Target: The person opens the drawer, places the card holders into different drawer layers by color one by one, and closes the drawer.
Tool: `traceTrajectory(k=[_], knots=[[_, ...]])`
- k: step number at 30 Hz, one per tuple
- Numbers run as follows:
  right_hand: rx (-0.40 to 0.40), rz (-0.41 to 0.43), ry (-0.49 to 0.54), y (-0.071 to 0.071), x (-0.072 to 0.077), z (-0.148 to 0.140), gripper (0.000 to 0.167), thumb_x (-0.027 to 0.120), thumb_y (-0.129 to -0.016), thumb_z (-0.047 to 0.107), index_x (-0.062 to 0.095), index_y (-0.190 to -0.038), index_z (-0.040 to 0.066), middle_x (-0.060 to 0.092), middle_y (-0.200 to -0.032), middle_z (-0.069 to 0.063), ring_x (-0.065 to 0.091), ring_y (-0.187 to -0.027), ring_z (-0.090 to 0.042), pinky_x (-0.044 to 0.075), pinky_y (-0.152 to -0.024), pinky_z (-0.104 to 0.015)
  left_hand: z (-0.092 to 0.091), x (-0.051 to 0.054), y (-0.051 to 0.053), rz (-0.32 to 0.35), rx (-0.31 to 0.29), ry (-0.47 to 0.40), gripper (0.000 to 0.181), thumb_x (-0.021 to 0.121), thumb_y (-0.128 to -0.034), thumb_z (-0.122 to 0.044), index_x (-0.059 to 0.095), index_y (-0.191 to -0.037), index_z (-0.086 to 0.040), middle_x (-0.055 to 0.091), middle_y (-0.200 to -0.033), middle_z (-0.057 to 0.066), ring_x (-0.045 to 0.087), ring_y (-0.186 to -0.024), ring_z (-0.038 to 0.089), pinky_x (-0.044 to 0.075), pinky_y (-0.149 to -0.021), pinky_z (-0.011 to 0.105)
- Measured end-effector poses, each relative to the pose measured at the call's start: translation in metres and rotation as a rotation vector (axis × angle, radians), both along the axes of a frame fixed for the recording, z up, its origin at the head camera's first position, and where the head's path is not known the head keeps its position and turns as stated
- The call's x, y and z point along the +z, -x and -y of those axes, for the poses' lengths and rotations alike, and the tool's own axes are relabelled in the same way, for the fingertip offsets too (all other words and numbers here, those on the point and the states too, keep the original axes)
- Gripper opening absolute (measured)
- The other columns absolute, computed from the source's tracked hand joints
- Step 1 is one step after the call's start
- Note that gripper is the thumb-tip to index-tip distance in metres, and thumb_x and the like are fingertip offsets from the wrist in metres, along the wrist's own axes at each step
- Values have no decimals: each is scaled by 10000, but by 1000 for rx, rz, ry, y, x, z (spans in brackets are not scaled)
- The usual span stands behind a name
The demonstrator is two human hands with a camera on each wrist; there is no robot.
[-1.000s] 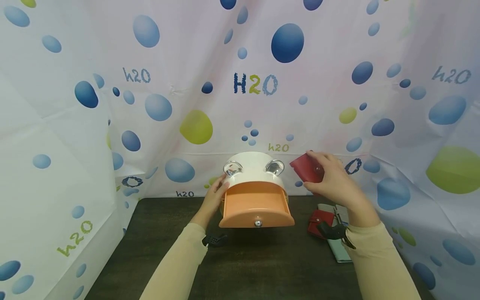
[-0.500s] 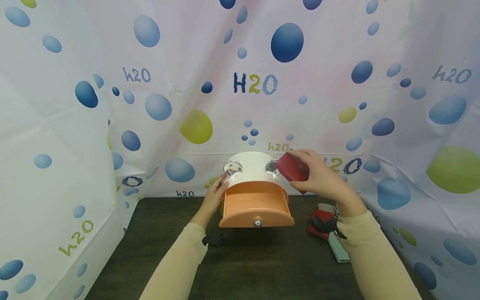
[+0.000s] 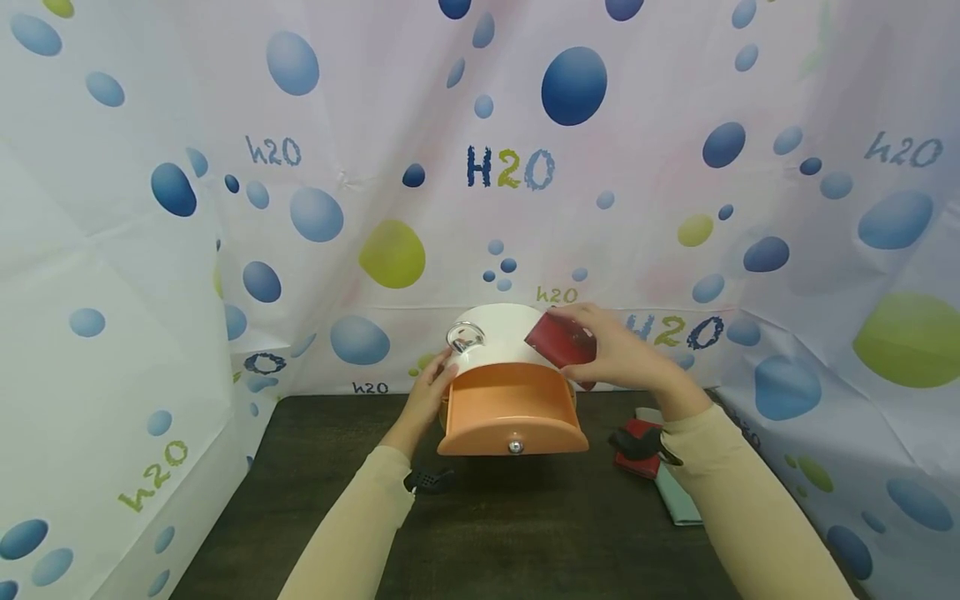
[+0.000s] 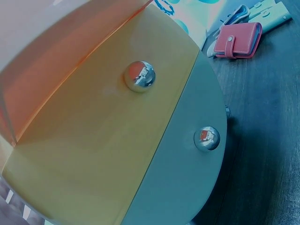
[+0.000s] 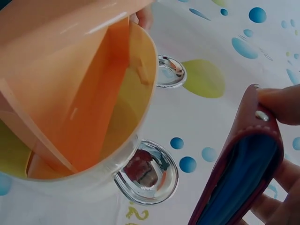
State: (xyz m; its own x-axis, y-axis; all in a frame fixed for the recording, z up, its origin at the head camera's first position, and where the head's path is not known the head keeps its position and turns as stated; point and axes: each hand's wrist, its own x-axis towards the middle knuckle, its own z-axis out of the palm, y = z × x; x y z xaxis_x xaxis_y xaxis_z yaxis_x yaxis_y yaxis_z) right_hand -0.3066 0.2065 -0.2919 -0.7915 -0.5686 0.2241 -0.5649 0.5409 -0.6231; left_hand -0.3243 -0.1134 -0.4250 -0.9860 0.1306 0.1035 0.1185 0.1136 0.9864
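In the head view a rounded white cabinet (image 3: 498, 325) stands mid-table with its orange drawer (image 3: 513, 400) pulled out. Nothing shows inside that drawer. My left hand (image 3: 429, 390) rests against the cabinet's left side, its thumb near the front edge. In my right hand (image 3: 611, 350) I pinch a red wallet (image 3: 562, 337), held tilted in front of the cabinet's right chrome ring, above the drawer's right edge. The right wrist view shows the wallet's snap and dark blue lining. Yellow (image 4: 93, 140) and teal (image 4: 183, 154) drawer fronts with chrome knobs fill the left wrist view.
To the right on the dark table (image 3: 480, 533) lie another red wallet (image 4: 237, 39) and pale green wallets (image 4: 272, 18), partly under my right wrist in the head view. White curtain (image 3: 480, 233) with blue drops hangs behind and at both sides.
My right hand has moved left with the red wallet, from beside the cabinet to in front of its right ring. The left hand and drawer have stayed put.
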Motion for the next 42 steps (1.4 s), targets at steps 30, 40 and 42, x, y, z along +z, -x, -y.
traceTrajectory(k=[30, 40, 42], knots=[[238, 177, -97, 5, -4, 38, 778, 768, -818, 137, 425, -1516, 135, 474, -1388, -81, 548, -1099, -262, 561, -849, -360, 1, -18, 10, -1, 32, -17, 601, 503, -1064, -311, 301, -1580, -78, 274, -1605, 221, 291, -1456, 390, 279, -1170, 535], [297, 189, -120, 8, -12, 43, 762, 756, -823, 88, 426, -1508, 136, 491, -1368, -69, 556, -1098, -250, 552, -864, -350, -2, -22, 11, -20, 61, -4, 600, 526, -1050, -341, 345, -1566, -95, 321, -1583, 223, 332, -1435, 393, 308, -1155, 534], [304, 191, -123, 8, -12, 43, 762, 754, -819, 82, 427, -1505, 133, 493, -1365, -66, 555, -1101, -248, 547, -876, -351, -2, -22, 11, -12, 64, -3, 598, 529, -1050, -341, 345, -1568, -106, 318, -1589, 207, 326, -1442, 379, 302, -1161, 522]])
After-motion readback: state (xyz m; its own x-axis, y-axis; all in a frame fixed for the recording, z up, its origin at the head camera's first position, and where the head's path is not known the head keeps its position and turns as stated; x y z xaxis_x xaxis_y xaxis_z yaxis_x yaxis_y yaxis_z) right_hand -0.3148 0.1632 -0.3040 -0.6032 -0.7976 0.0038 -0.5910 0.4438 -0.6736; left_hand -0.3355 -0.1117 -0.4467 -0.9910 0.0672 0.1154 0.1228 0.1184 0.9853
